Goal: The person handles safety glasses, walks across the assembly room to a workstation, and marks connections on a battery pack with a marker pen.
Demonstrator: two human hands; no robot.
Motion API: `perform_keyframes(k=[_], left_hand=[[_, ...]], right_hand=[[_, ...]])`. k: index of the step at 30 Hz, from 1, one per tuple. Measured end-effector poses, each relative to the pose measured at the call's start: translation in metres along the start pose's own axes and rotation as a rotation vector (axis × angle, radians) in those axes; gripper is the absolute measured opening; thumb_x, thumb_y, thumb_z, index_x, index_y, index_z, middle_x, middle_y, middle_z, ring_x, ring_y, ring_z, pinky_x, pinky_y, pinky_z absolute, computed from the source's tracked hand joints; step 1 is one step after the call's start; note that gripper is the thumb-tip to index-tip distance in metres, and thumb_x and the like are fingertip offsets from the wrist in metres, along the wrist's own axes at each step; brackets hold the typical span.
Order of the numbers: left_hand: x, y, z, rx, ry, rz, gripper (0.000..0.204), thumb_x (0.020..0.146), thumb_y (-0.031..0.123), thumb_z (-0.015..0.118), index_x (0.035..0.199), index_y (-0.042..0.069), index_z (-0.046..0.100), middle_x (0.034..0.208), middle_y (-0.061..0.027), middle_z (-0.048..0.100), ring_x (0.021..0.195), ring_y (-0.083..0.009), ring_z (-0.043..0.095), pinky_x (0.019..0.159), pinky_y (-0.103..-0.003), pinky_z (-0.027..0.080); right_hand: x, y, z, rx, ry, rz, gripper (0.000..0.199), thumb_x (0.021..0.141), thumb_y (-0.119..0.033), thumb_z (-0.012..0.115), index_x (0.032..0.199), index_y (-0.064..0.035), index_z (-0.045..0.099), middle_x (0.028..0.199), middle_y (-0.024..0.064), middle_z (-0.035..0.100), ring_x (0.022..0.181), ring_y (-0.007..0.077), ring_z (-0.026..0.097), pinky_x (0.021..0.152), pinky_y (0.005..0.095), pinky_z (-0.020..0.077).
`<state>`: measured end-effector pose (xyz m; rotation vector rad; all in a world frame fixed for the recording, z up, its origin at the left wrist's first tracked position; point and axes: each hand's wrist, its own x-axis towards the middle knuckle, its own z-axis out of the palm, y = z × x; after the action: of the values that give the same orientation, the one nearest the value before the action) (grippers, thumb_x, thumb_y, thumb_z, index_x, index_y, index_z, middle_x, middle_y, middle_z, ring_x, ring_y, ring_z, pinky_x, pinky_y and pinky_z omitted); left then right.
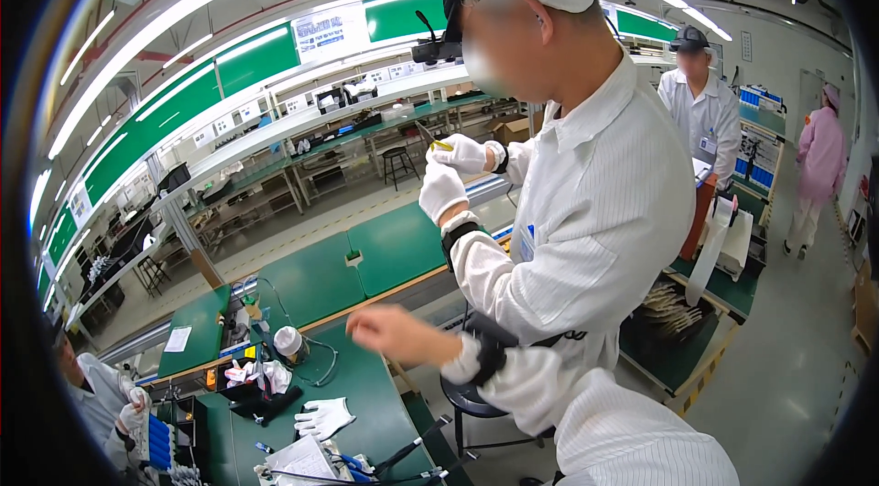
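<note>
My right hand, bare and with a black band at the wrist, stretches leftward over the near green workbench. Its fingers are extended, slightly blurred, with nothing visible in them. A white glove lies on the bench below it. Beyond my hand stand a white-capped bottle and a black container with white cloths or gloves and yellow items. Papers with blue items and black cables lie at the near edge. Only one of my hands shows; my left is out of the picture.
Close in front, a white-coated co-worker in gloves holds a small yellow object. A black stool stands under that person. Another worker handles blue parts at lower left. Two more people are at right, beside a cart.
</note>
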<state>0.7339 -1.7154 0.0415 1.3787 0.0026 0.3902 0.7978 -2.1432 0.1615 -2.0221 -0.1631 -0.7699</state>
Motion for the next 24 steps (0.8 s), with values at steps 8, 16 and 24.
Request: perform_keyframes(k=[8, 16, 24], left_hand=[[-0.012, -0.025, 0.005, -0.190, 0.138, -0.244, 0.028, 0.085, 0.020, 0.047, 0.108, 0.004, 0.052, 0.083, -0.0072, 0.057, 0.071, -0.0159, 0.053, 0.061, -0.029, 0.045], [-0.011, -0.032, 0.055, -0.145, 0.022, -0.198, 0.031, 0.085, 0.019, 0.047, 0.111, 0.002, 0.049, 0.090, -0.0094, 0.057, 0.075, -0.0171, 0.054, 0.061, -0.028, 0.046], [-0.016, -0.060, 0.091, -0.081, -0.019, -0.169, 0.040, 0.085, 0.015, 0.046, 0.120, -0.004, 0.041, 0.112, -0.0197, 0.047, 0.097, -0.0275, 0.051, 0.074, -0.035, 0.048]], right_hand=[[-0.114, 0.016, 0.064, 0.223, -0.661, 0.065, 0.019, 0.081, -0.016, 0.050, 0.091, -0.0003, 0.052, 0.075, 0.0141, 0.055, 0.068, 0.0280, 0.054, 0.061, 0.0356, 0.0417], [-0.196, 0.039, 0.056, 0.080, -0.629, 0.072, 0.020, 0.080, -0.022, 0.051, 0.086, -0.0035, 0.056, 0.076, 0.0176, 0.058, 0.070, 0.0342, 0.056, 0.064, 0.0383, 0.0448], [-0.248, 0.039, 0.046, 0.186, -0.760, 0.180, 0.018, 0.080, -0.019, 0.051, 0.086, -0.0024, 0.055, 0.078, 0.0177, 0.058, 0.077, 0.0343, 0.057, 0.066, 0.0410, 0.0444]])
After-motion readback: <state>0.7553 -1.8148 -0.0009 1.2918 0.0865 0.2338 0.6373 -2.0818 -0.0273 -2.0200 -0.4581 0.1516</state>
